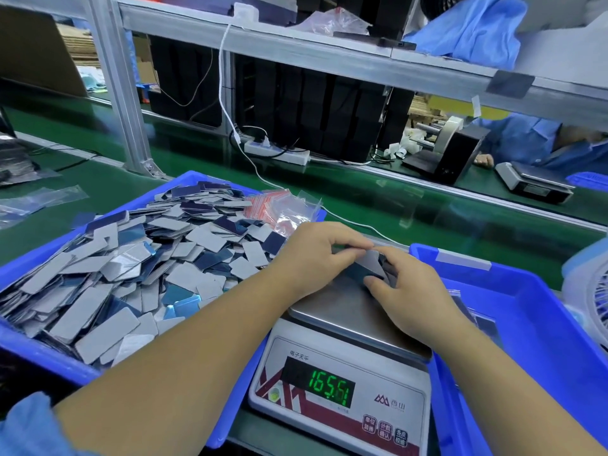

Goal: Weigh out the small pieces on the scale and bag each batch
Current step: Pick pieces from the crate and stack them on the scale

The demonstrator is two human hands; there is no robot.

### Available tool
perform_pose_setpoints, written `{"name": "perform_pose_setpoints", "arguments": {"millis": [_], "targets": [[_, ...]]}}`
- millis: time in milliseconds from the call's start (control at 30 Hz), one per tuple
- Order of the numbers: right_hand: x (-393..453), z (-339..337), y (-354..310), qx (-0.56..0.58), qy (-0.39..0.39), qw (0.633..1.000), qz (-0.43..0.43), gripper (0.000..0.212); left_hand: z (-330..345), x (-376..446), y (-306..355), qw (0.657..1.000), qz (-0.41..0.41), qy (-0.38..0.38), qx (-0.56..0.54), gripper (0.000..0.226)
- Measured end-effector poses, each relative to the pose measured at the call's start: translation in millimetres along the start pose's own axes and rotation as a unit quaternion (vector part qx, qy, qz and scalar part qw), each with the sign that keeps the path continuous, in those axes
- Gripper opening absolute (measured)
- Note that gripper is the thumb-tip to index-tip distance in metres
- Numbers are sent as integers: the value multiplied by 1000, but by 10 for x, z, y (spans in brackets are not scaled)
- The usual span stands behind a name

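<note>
A digital scale (342,383) stands in front of me, its green display reading 165.51. Over its steel pan (332,307) both hands gather a batch of flat grey and dark blue pieces (370,268). My left hand (312,255) curls round the stack from the left, fingertips pinching its top edge. My right hand (408,287) grips the same stack from the right, thumb against its front. Most of the stack is hidden between the hands. A large blue tray (184,182) on the left holds a heap of loose pieces (138,258).
Small red-striped clear bags (283,209) lie at the left tray's far corner. A second blue tray (539,311) on the right holds a few bagged pieces. Behind runs a green conveyor belt (362,199) with a power strip (276,151). Another person (526,139) works opposite, beside a second scale (533,181).
</note>
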State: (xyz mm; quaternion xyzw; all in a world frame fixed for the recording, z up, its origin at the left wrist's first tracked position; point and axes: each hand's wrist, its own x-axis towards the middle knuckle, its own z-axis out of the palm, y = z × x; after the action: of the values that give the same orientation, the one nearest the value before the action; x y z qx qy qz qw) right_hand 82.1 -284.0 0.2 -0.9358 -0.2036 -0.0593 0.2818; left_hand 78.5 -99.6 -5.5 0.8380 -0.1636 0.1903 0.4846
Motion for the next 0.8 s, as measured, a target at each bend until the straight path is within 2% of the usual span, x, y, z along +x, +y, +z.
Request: {"name": "perform_pose_setpoints", "arguments": {"millis": [200,600,733,800], "targets": [[12,25,5,-16,14,1000,7,31,-44,9,-46,996,-72,5,-53,21],[5,-36,1,-13,4,1000,8,6,-136,35,-81,988,-126,9,-88,32],[-2,-78,19,-8,4,1000,27,6,-157,51,-123,984,-159,40,-63,33],[13,-92,43,-7,9,999,45,9,-177,59,-128,977,-183,63,-93,30]]}}
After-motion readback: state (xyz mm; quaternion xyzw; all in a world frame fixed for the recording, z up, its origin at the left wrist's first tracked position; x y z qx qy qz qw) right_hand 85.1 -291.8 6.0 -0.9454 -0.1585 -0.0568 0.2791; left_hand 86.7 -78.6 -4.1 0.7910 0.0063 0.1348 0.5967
